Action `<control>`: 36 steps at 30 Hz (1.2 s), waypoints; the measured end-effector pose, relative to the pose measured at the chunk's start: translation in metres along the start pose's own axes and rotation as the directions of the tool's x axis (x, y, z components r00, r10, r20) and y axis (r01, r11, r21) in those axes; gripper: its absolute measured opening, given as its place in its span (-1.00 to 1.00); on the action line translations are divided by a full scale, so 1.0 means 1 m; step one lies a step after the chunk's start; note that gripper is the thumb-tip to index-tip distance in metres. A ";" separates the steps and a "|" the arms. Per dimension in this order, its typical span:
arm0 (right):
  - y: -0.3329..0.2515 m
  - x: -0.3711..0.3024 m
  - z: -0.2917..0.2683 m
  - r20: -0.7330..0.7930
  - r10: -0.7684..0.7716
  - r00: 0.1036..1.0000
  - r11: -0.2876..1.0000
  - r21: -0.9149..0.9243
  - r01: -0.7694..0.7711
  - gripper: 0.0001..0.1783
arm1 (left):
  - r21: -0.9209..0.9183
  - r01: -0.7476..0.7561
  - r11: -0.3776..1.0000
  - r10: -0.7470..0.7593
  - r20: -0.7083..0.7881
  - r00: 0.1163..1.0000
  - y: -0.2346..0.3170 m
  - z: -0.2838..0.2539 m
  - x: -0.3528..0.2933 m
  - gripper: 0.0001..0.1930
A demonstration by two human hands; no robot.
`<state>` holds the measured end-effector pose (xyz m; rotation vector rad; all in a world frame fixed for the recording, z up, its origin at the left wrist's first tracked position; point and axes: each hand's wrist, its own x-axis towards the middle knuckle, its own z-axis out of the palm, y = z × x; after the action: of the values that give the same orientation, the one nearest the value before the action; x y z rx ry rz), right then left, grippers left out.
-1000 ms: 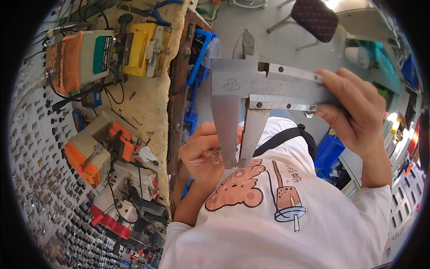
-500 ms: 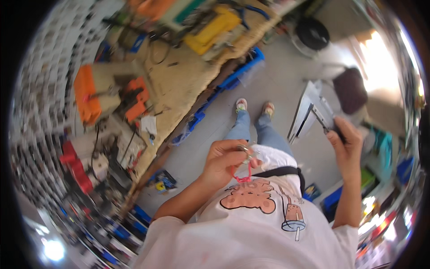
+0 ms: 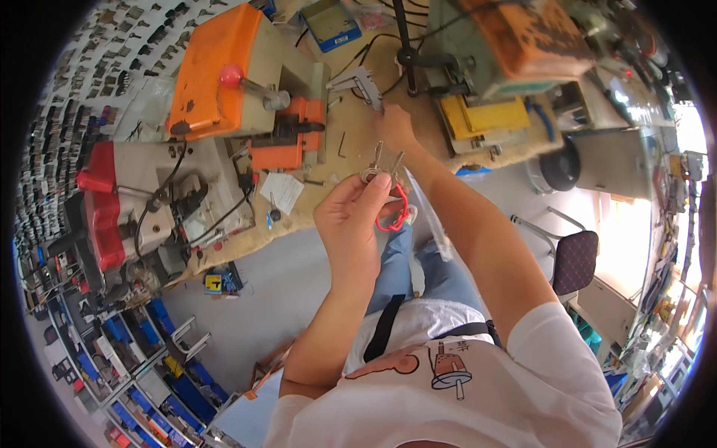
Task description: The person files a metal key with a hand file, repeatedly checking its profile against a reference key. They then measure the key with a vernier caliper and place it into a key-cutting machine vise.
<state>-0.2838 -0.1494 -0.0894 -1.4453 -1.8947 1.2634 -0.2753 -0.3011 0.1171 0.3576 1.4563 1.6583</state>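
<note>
My left hand is closed in a pinch around a ring of keys, held above the front of the workbench. A red cord loop hangs from the ring beside the fingers. Farther off, my right hand reaches over the workbench, closed on one end of a silver caliper. The caliper's jaws point to the left, over the bench top. The right hand's fingertips are partly hidden behind the hand itself.
An orange key-cutting machine and a red-handled machine stand on the left. A green-and-orange machine with a yellow tray stands at right. A blue tray lies at the back; a chair stands right.
My right hand has swung from the far right to over the bench, carrying the caliper. My left hand has risen toward the bench with the keys. The view has turned toward the machines.
</note>
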 end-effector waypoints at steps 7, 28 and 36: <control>0.006 0.077 -0.003 -0.050 -0.030 0.998 0.993 0.112 0.036 -0.63 | -0.033 -0.005 0.999 0.006 0.033 0.999 0.005 0.020 0.048 -0.84; 0.064 -0.136 -0.540 -0.271 -0.032 0.962 0.662 0.716 0.223 -0.76 | 0.120 -0.158 0.980 0.038 0.668 0.743 -0.104 0.411 -0.032 -0.94; 0.042 -0.043 -0.597 -0.101 -0.271 0.957 0.785 0.552 0.281 -0.90 | 0.144 -0.227 0.963 0.083 0.646 0.759 -0.075 0.447 0.012 -0.93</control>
<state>0.2185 0.0491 0.1714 -0.8293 -1.4641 1.4845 0.0644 -0.0045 0.1671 1.0832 1.0903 1.3022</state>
